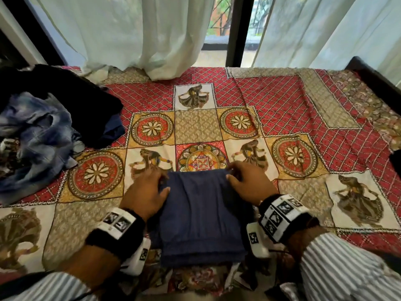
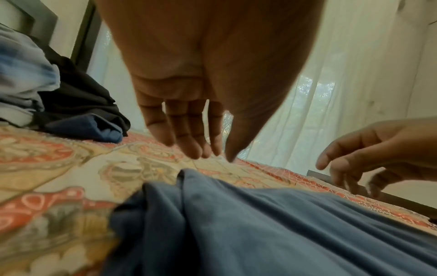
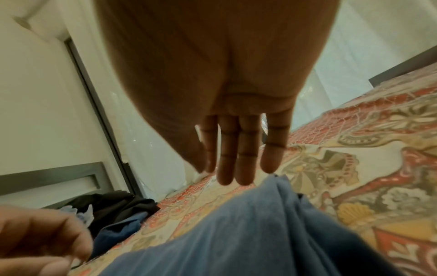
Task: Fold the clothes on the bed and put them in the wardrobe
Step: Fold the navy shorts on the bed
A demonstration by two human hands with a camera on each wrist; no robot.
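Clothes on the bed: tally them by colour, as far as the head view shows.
Navy, folded, between the hands: 1
Black, in the pile at left: 1
Tie-dye blue and white, in the pile: 1
Dark blue, under the black one: 1
Total: 4 visible; the pile may hide more.

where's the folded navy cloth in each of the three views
Head: folded navy cloth lies at bottom centre, between the left hand and right hand.
Left wrist: it fills the lower right.
Right wrist: it fills the bottom centre.
Shared landmark: the dark clothes pile.
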